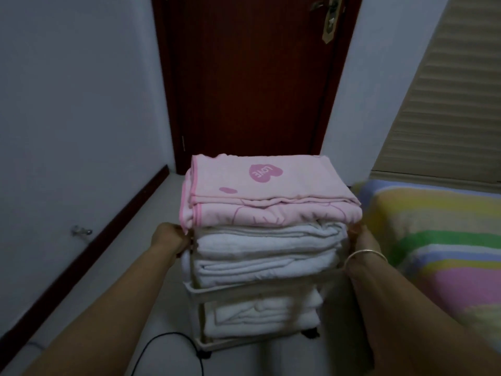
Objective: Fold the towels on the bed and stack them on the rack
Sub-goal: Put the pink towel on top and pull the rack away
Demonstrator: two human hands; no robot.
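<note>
Head camera: a folded pink towel (260,191) printed with a darker pink heart tops a pile of thick folded white towels (268,248) at the centre of the frame, all of it loaded on the upper tier of a pale, two-tier wheeled rack (244,290) that stands on a light floor; further white folded cloth fills the lower tier (260,316). The person's left hand (170,238) sits against the left side of the pile, just under the pink towel's hem, and the right hand (364,240), with a thin gold bangle (366,256) at the wrist, sits against the right side. The fingers of both are hidden behind the cloth and the right hand is blurred, so whether they grasp the rack, pinch the towels or merely press them cannot be told. A bed (433,240) under a rainbow-striped cover fills the right edge, with no loose towel showing on the visible part. A dark red wooden door (252,77) rises in the upper centre, and a black cable (162,346) loops across the floor at lower left. The stacking appears close to finished, with the hands seemingly squaring the pile. The next move probably calls for even pressure from both sides to keep the tall stack from leaning, then a check of the bed for leftovers.
</note>
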